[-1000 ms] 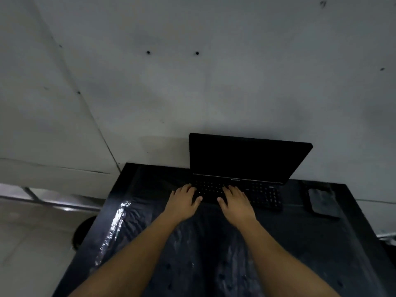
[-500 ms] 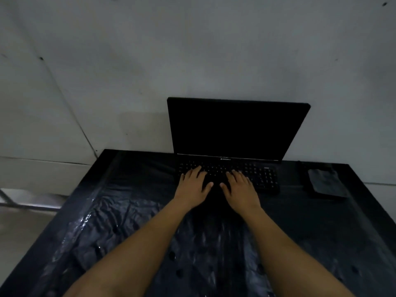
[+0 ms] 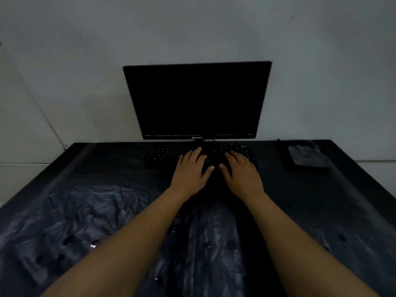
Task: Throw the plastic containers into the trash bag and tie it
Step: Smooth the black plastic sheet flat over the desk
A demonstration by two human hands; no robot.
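Both the left hand (image 3: 189,171) and right hand (image 3: 242,171) rest flat with relaxed fingers, holding nothing, on the black keyboard (image 3: 167,154) below the dark screen (image 3: 197,99), apparently typing, with no plastic containers visible.

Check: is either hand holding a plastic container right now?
No. The left hand and right hand both lie flat, fingers spread, on the keyboard; no container is in view.

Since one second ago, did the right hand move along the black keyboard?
Yes. The right hand now rests nearer the black keyboard's right end; before it lay near the middle.
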